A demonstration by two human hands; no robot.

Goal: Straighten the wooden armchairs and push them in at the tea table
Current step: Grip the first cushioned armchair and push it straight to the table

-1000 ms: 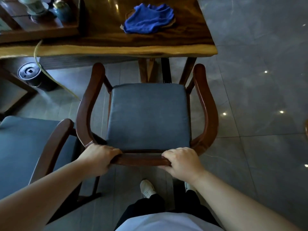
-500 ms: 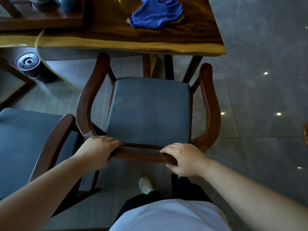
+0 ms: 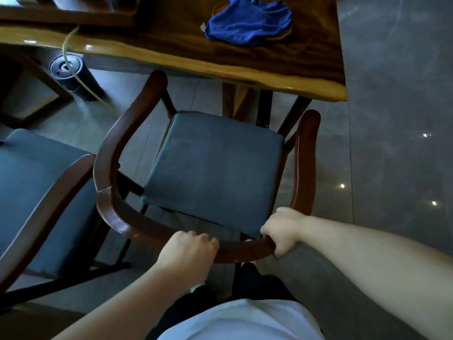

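— Compared with a second ago, what has been changed?

— Both grips have been shifted rightward along the back rail of the armchair (image 3: 210, 168): the left hand (image 3: 187, 251) is now at the rail's middle, the right hand (image 3: 282, 231) at the corner where rail and right arm meet. The chair has been swung, its front turned toward 1 o'clock, and the worktop (image 3: 171, 52) edge is seen closer to the armrest tips.

— How are the hands set?

— Each is closed over the rail, fingers curled on top; they are kept apart from one another.

— How should the step be done well?

— The seat is judged not yet square to the worktop edge. The back should be rotated until both armrest tips sit equally near the edge, then pushed straight toward 12 o'clock. The left armrest tip lies at the edge, so its clearance beneath should be watched; whether it passes under cannot be told.

— And the materials?

— A curved, glossy reddish-brown rail is formed in one sweeping horseshoe; the cushion is a matte dark grey-blue, square with soft corners. The worktop is a polished slab with a pale, wavy live edge. A crumpled blue cloth (image 3: 247, 23) lies on it at 12 o'clock. A second armchair (image 3: 41, 192) stands just beside at 9 o'clock, and a dark cylinder (image 3: 66, 69) on the grey tiled floor (image 3: 392, 143) at 11 o'clock.
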